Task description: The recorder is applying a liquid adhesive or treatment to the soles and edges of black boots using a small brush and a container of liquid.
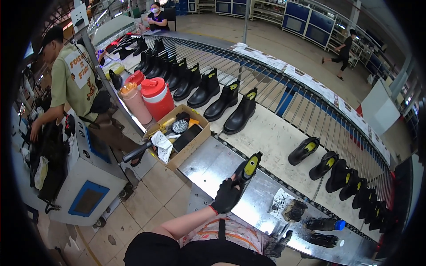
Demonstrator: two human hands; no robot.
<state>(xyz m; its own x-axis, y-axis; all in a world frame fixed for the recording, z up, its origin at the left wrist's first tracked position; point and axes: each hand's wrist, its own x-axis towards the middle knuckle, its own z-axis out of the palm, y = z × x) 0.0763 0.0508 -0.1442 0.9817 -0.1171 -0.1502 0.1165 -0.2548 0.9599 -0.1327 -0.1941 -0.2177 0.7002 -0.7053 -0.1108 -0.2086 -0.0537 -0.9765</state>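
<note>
My left hand point(227, 195), in a black fingerless glove, is closed around a black ankle boot point(242, 174). The boot's yellow-green lining shows through its opening, which faces up. It is held over the metal bench, and the glove hides its lower part. Low in the view, my right hand point(278, 244) is at the bench's near edge in a dark-stained glove. Its fingers look stretched out, with nothing seen in them. Nearest to it are a blackened sponge or rag point(294, 210) on a stained paper sheet point(278, 200), and a dark bottle with a blue cap point(326, 224).
A conveyor point(270, 137) carries black boots in rows to the left and right. Left of the bench point(204, 170), a cardboard box point(191, 144) holds brushes and tools beside a red-and-white jug point(157, 99). A second dark bottle point(324, 240) lies nearby. A co-worker point(73, 80) stands at left.
</note>
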